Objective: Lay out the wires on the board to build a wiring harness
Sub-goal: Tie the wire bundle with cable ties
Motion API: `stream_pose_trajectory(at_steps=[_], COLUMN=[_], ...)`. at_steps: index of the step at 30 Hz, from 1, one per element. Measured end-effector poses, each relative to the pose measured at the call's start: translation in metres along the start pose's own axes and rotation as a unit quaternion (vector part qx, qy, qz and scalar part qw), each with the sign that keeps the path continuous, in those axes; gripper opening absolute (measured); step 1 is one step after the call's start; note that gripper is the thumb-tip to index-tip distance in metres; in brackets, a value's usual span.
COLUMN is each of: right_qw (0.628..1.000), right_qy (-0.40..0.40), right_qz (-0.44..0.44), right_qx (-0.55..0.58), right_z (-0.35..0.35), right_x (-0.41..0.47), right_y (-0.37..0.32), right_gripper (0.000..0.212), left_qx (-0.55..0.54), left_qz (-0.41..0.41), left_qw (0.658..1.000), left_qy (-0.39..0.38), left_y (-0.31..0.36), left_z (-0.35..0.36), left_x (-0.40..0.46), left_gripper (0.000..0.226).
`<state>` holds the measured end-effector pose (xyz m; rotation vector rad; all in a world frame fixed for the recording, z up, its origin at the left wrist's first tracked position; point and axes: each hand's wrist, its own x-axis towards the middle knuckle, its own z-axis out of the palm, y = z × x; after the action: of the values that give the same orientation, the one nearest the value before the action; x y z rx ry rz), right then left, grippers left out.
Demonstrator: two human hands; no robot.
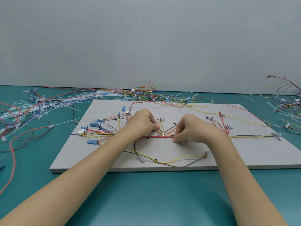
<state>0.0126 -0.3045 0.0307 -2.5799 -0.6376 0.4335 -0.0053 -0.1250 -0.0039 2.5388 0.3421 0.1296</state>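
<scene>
A grey board (244,154) lies on the teal table with a bundle of red, yellow and dark wires (156,136) running along its middle. A white cable tie (162,144) wraps the bundle and its tail trails toward me. My left hand (143,123) rests over the bundle just left of the tie, fingers curled and pinching wires near the branch point. My right hand (189,129) pinches the bundle just right of the tie. Blue and white connectors (93,125) fan out at the board's left. A yellow and brown wire loop (179,160) lies nearer me.
A heap of loose wires and white cable ties (48,103) covers the table at the left and behind the board. More wires (288,101) pile at the far right. A grey wall stands behind the teal table (154,201).
</scene>
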Motion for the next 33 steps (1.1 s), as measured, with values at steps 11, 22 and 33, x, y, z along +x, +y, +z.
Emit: stream_pose_trajectory(at_steps=[11,22,33], right_qw=[0.992,0.988,0.991], right_qy=[0.028,-0.045,-0.044], right_qz=[0.045,0.014,0.003], right_qx=[-0.118,-0.15,-0.126], right_z=[0.018,0.013,0.002], right_x=[-0.001,-0.007,-0.01], right_y=[-0.017,-0.018,-0.012], right_gripper=[0.017,0.032,0.02], left_qx=[-0.106,-0.16,-0.169], left_qz=[0.07,0.123,0.117], left_qw=[0.99,0.978,0.977], left_qy=[0.062,0.055,0.048], left_y=[-0.006,-0.013,-0.017], left_z=[0.004,0.008,0.011], left_x=[-0.012,-0.015,-0.015], left_gripper=[0.01,0.012,0.023])
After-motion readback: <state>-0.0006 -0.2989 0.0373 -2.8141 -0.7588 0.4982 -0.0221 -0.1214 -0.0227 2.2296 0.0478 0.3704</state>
